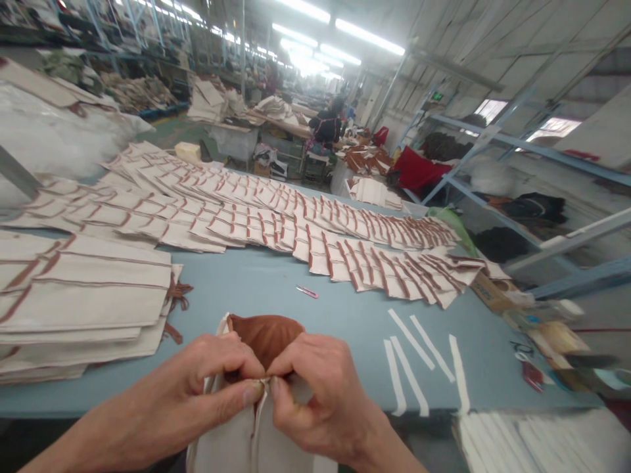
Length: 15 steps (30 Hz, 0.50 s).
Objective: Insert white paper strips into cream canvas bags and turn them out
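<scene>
At 6 o'clock, cream fabric piece [280,440], open at top; left hand [211,378] and right hand [320,384] pinch its upper edge between thumbs and fingertips. Looks mid-handling: edge gathered, not released; remainder can't be told. Similar panels [320,259] fan out 10 to 1 o'clock, stage unclear. Piece: off-white outside, creased brown lining [269,332], lengthwise seam [254,427].

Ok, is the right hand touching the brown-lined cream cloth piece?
Touching: the head view shows the right hand pinching the brown-lined cream cloth piece between thumb and fingers.
</scene>
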### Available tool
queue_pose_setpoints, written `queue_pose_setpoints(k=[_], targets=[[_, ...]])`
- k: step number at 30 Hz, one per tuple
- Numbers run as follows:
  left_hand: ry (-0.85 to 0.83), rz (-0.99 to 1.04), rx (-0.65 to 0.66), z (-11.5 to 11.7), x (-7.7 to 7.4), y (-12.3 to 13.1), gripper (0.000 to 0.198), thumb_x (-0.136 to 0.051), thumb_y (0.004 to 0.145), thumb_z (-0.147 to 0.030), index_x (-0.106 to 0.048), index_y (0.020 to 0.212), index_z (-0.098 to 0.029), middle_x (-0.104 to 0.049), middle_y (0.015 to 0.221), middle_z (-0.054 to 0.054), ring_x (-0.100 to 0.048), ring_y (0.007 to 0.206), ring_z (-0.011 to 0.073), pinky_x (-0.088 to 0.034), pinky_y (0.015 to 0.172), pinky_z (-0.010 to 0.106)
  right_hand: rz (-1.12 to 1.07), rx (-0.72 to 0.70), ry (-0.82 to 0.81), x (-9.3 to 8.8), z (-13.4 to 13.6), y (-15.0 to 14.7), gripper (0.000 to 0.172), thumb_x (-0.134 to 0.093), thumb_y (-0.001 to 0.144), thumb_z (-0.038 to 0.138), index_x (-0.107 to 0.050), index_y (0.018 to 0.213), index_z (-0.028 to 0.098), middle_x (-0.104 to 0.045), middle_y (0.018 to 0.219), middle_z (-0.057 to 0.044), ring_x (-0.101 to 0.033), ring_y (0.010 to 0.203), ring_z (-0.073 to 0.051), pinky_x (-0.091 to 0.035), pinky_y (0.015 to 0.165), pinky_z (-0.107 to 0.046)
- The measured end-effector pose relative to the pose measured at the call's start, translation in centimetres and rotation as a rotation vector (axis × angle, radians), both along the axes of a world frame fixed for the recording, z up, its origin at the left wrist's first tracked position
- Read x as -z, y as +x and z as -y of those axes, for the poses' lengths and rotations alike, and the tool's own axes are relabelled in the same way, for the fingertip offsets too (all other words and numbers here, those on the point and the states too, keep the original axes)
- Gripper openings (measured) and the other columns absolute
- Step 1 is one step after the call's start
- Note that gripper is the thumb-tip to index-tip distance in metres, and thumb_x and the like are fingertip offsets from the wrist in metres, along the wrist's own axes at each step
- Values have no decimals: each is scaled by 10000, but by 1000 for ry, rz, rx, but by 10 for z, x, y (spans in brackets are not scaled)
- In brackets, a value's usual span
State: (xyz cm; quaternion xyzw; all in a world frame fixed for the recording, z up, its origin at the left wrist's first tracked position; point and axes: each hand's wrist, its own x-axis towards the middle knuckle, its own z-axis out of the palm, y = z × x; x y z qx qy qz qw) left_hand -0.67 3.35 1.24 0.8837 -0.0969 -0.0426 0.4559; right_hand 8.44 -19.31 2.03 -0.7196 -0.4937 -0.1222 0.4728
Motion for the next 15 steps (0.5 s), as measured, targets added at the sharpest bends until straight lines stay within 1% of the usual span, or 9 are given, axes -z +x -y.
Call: queue_pose_setpoints(k=[3,5,7,10,11,13,15], targets=[[-23,-59,-11,6,-7,1,319,-613,1070,-391,-702,802,-243,-714,791,-50,-651,789,162,-478,803,260,-80,-8,-10,-1,0,0,143,-602,829,123,-647,804,256,-751,666,34,-658,533,-132,-466,585,-257],[9,-47,-42,9,-8,2,302,-598,1039,-375,-686,783,-241,-654,745,-54,-617,754,158,-451,758,267,-96,-11,-22,0,0,0,138,-605,834,125,-645,802,253,-749,673,32,-662,547,-130,-466,595,-256],[47,-39,-57,12,-8,4,277,-569,1000,-329,-628,747,-236,-568,692,-63,-553,690,146,-404,685,274,-77,-20,-41,2,1,0,140,-607,851,122,-643,815,252,-750,681,28,-670,562,-136,-469,607,-262],[93,-35,-25,17,-7,7,212,-521,935,-228,-517,723,-232,-446,642,-85,-435,613,119,-319,617,285,-27,-45,-85,3,3,0,139,-608,875,121,-647,847,252,-768,709,15,-703,604,-159,-482,643,-278],[109,-7,-13,18,-8,7,205,-509,921,-199,-484,721,-231,-427,634,-91,-410,600,113,-301,609,288,-32,-57,-96,3,3,1,138,-608,881,121,-645,854,252,-775,724,11,-714,621,-163,-485,653,-278],[143,92,1,21,-10,8,229,-491,922,-163,-422,716,-233,-413,623,-97,-373,580,107,-283,595,292,-121,-75,-135,0,5,1,131,-605,901,128,-638,879,252,-791,769,4,-725,644,-161,-489,660,-267],[174,195,13,23,-12,8,269,-470,960,-151,-397,717,-238,-416,620,-98,-361,566,108,-282,581,291,-231,-71,-202,-4,6,1,116,-589,950,151,-640,934,254,-808,825,-3,-738,680,-166,-489,665,-264]])
